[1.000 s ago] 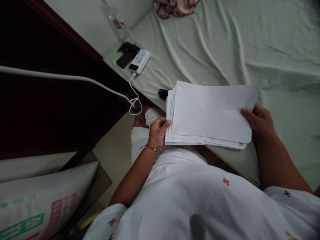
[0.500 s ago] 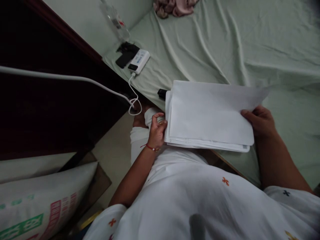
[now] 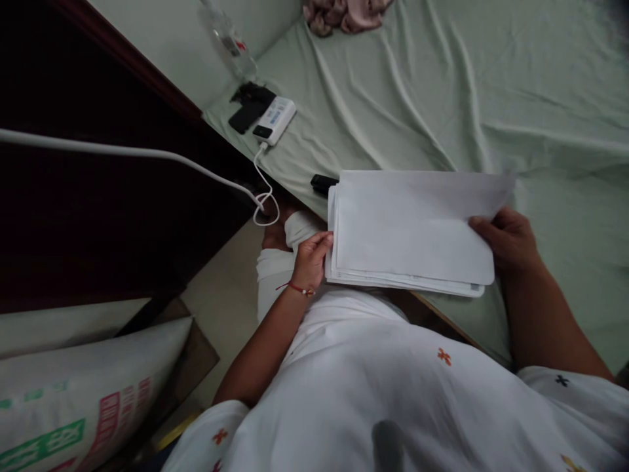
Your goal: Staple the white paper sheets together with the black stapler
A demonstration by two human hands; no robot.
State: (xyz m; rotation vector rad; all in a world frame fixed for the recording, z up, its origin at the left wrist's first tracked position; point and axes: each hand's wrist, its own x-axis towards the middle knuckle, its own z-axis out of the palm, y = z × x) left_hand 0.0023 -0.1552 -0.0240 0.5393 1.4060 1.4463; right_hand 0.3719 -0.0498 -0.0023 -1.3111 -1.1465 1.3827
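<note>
A stack of white paper sheets [image 3: 413,229] with rounded corners lies across my lap and the bed's edge. My left hand [image 3: 313,255], a red string bracelet at its wrist, pinches the stack's left edge between thumb and fingers. At the opposite side my right hand [image 3: 511,239] grips the right edge, thumb on top of the upper sheet and fingers hidden beneath. The far right corner of that sheet bends upward and is blurred. Lower sheets peek out along the near and left edges. Any print on the top face cannot be made out.
A black object [image 3: 323,184] lies beside the stack. Along the bed [image 3: 422,85] by the wall are a white power bank [image 3: 275,120] with a cable [image 3: 264,170], a black item [image 3: 249,108] and a clear bottle [image 3: 230,42]. A printed sack [image 3: 98,387] stands at lower left.
The left fingers have closed onto the stack's left edge, where the index finger was raised before. The stack's far edge has come slightly nearer, and the right hand has shifted a little left.
</note>
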